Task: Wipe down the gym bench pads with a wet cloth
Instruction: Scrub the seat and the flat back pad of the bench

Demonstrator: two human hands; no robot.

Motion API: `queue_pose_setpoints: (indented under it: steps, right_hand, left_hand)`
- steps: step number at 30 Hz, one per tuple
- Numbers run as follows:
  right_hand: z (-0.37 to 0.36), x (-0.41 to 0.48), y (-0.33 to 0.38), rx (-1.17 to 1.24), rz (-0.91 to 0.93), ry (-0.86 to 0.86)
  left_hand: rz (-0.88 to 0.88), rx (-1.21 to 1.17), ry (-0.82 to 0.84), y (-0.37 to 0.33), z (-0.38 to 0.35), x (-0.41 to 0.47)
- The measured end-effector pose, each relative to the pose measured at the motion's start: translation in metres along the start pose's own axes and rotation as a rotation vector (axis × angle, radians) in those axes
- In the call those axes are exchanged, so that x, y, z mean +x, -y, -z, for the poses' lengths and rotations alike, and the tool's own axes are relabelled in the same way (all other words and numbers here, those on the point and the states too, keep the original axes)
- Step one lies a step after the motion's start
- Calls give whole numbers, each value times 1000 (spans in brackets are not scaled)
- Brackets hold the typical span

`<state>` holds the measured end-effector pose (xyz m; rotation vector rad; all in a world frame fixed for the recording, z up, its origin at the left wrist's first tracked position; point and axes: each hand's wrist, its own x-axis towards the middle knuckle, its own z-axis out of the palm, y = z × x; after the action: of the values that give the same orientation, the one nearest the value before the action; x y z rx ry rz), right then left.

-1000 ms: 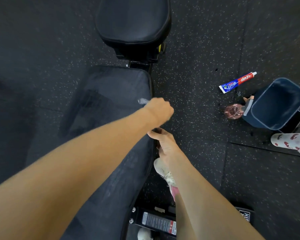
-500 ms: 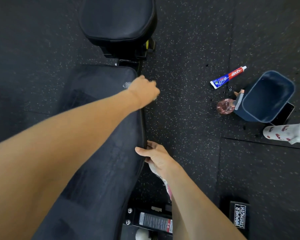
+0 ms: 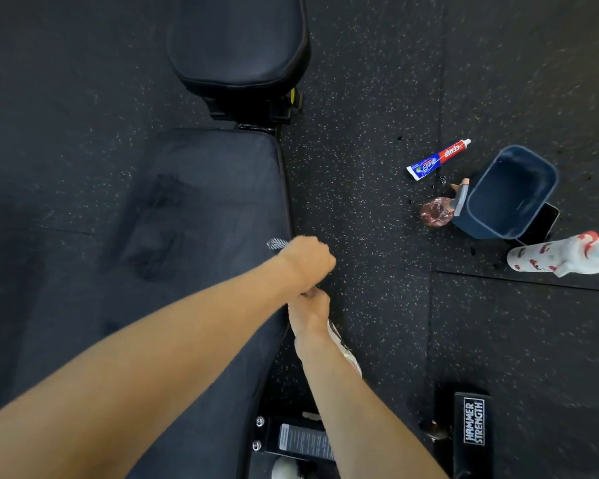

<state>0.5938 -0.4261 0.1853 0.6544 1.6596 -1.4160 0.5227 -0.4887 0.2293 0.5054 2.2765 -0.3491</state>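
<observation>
The step looks like wiping the right edge of the long bench pad (image 3: 204,202). The left hand (image 3: 308,262) is fisted around the cloth (image 3: 276,243). The right hand (image 3: 308,314) curls just beside it, grip unclear. Next probably comes the 2nd pad (image 3: 236,39).

1. We see the long pad (image 3: 204,202), black and flat, with darker damp streaks across it.
2. The short pad (image 3: 237,39), black and rounded, lies just beyond it.
3. Our left hand (image 3: 306,262) grips the cloth (image 3: 276,243); a striped corner shows at the long pad's right edge.

Dim, even light; soft motion blur throughout, wide-angle stretching toward edges.
</observation>
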Motion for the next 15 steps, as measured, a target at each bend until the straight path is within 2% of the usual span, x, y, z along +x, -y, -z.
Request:
queue_pose_setpoints:
  steps: [3, 8, 11, 15]
  right_hand:
    - [-10, -9, -1, -32, 55, -100]
    - [-19, -13, -4, -57, 146, -145]
    - [-18, -11, -6, -71, 151, -162]
    - [-17, -8, -10, -57, 140, -154]
  left_hand:
    - [-17, 14, -41, 2, -5, -10]
    - [135, 155, -230, 48, 7, -4]
    - [206, 103, -214, 46, 2, 6]
    - [197, 42, -145, 31, -4, 19]
